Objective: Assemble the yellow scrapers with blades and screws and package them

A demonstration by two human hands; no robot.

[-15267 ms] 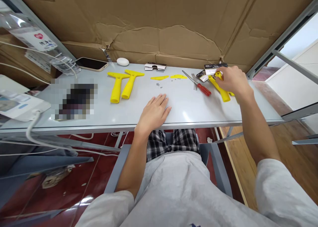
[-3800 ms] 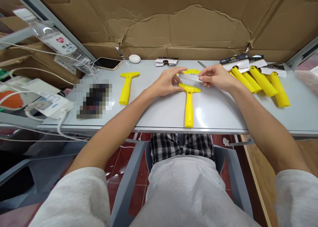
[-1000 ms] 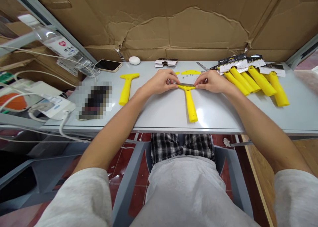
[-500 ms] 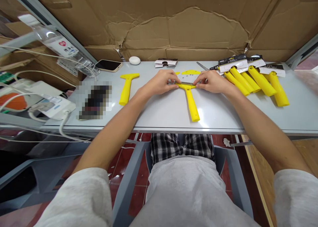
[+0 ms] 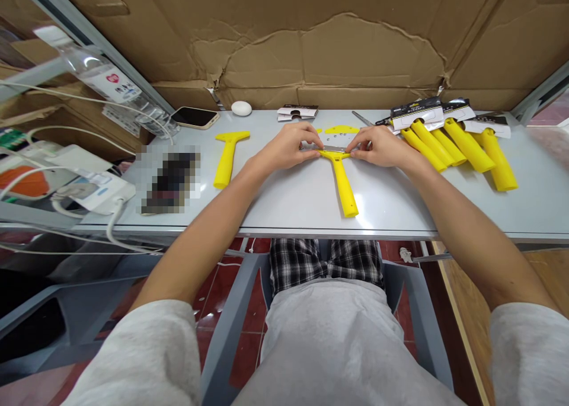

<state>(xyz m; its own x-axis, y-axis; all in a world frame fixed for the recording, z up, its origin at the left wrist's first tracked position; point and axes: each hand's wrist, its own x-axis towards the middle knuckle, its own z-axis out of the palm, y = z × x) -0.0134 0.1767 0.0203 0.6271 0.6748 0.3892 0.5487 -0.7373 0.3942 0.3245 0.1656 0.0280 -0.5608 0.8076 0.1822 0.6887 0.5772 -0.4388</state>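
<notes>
A yellow scraper (image 5: 342, 184) lies on the desk with its handle toward me and its wide head away. Along that head runs a thin metal blade (image 5: 335, 149). My left hand (image 5: 296, 146) pinches the blade's left end at the head, thumb on the near side. At the opposite end, my right hand (image 5: 376, 145) pinches in the same way. The fingertips partly hide both ends, so whether the blade is fully seated cannot be told. Just beyond lie a yellow curved strip (image 5: 341, 129) and several tiny metal parts, probably screws.
Another yellow scraper handle (image 5: 226, 160) lies to the left, near a phone (image 5: 195, 117) and a white oval object (image 5: 241, 108). Several yellow handles (image 5: 466, 145) with packaging cards (image 5: 418, 114) are piled right. A bottle (image 5: 111, 83) and cables stand far left; cardboard (image 5: 324, 44) walls the back.
The blade shows a brighter, slightly wider face than before. My left fingertips have shifted a little to the right; the scraper and my right hand are almost unmoved.
</notes>
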